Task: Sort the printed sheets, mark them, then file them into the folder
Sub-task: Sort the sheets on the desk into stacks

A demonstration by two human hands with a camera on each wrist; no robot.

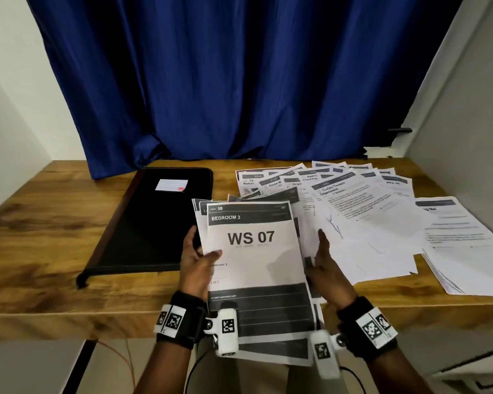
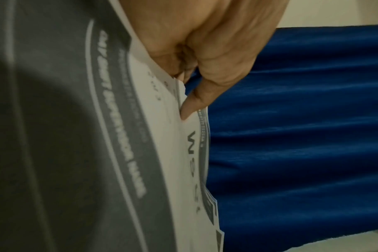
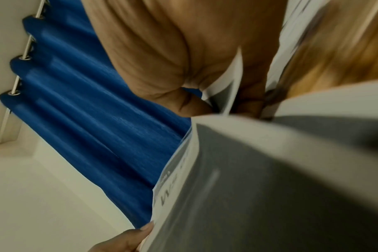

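- The thumb of the left hand lies across the front of the held stack of sheets and the fingers curl behind its left edge, pinching it; the left wrist view shows the same pinch close up, thumb tip pressed on the top page
- The right hand grips the stack's right edge, thumb pointing up beside the paper; the right wrist view shows sheets caught between thumb and fingers, though blur hides how many
- The stack is raised and tilted toward the person over the near edge of the table; its top page reads "BEDROOM 3" and "WS 07", with a dark band across the bottom; several pages behind it stick out unevenly
- Fanned loose sheets lie on the table just behind and to the right of the stack; a separate neat pile sits further right, at the table's edge
- The black folder lies closed on the table to the left, a small white label on its cover; its right edge is just beside the left hand
- A blue curtain hangs behind the table
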